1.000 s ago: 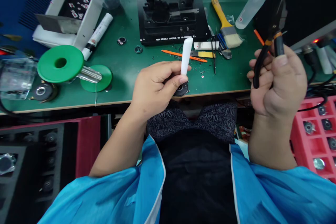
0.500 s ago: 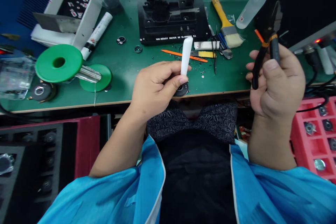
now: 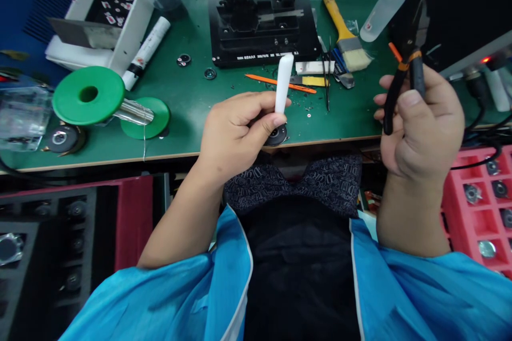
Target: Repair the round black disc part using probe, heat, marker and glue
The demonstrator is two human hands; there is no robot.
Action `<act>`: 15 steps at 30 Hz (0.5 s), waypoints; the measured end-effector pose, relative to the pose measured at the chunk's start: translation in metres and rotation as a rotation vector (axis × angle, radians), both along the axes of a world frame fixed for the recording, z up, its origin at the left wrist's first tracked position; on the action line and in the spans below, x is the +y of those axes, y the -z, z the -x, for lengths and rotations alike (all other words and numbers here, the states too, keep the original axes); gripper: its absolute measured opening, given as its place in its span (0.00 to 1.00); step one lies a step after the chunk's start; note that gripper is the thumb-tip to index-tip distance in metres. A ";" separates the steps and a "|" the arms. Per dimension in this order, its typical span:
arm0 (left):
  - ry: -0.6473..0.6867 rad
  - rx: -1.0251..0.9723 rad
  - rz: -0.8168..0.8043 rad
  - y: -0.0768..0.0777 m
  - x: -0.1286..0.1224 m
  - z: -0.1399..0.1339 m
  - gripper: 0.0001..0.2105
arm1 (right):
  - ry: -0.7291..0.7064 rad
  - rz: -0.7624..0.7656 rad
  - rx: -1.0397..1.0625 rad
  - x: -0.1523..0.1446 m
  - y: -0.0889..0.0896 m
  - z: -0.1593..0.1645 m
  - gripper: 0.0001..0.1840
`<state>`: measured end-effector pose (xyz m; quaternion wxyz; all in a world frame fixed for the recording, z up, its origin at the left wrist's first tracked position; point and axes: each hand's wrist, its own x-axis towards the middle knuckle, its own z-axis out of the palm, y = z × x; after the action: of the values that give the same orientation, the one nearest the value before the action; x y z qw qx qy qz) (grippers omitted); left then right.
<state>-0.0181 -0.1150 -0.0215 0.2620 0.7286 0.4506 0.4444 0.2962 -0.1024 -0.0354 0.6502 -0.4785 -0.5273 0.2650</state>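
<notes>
My left hand (image 3: 240,130) pinches a white, smooth stick-like piece (image 3: 284,84) between thumb and fingers, held upright above the bench's front edge. Its exact kind I cannot make out. Just under those fingertips lies a round black part (image 3: 277,136), partly hidden by the hand. On the right, my right hand (image 3: 426,122) is closed around the dark handles of a pair of cutting pliers (image 3: 416,45) with orange bands, jaws pointing up. Behind the white piece, an orange pointed stick (image 3: 280,83) and tweezers (image 3: 328,77) lie on the green bench.
A black press-like stand (image 3: 264,26) occupies the back middle. To its right are a brush (image 3: 346,34) and a squeeze bottle (image 3: 388,8). Leftward are a green wire spool (image 3: 88,95), a marker (image 3: 147,52) and a white box (image 3: 134,32). A pink parts tray (image 3: 486,221) sits low right.
Almost nothing differs. Both hands keep their hold on the white piece and the pliers, and the view has shifted very slightly.
</notes>
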 end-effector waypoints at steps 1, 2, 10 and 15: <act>-0.003 0.011 -0.005 0.000 0.000 0.000 0.12 | 0.003 -0.006 -0.024 0.000 0.001 0.000 0.25; -0.005 0.020 -0.012 0.000 0.000 0.000 0.12 | 0.004 -0.012 -0.049 -0.001 0.001 0.000 0.26; -0.008 0.015 -0.025 -0.001 0.000 0.000 0.11 | -0.099 0.021 -0.216 -0.014 -0.018 0.024 0.26; 0.005 0.011 -0.031 -0.001 0.001 0.000 0.09 | -0.103 0.109 -0.529 -0.021 -0.029 0.031 0.32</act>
<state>-0.0182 -0.1142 -0.0205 0.2495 0.7362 0.4433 0.4464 0.2651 -0.1234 -0.0062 0.4489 -0.5378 -0.6875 0.1913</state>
